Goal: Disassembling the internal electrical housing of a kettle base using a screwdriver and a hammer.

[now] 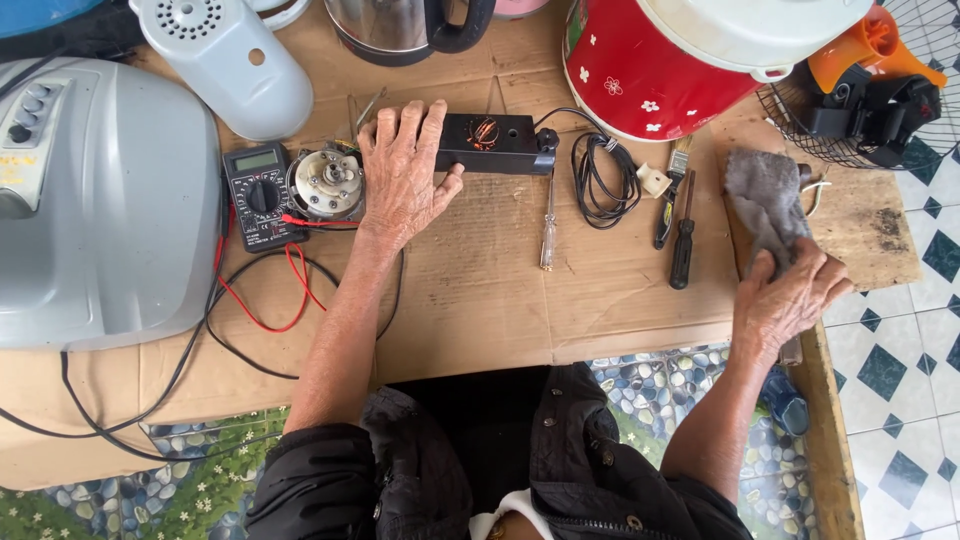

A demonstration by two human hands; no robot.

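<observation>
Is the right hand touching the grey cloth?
Touching. The head view shows the right hand with its fingers lying on the lower end of the grey cloth.

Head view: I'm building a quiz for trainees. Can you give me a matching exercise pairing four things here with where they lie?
Things:
1. grey rag
2. black box
3. multimeter
4. screwdriver

Places:
A. left of the small motor
B. under the right hand
C. just right of the left hand
D. on the cardboard, below the box's right end

Pairs: 1-B, 2-C, 3-A, 4-D
</observation>
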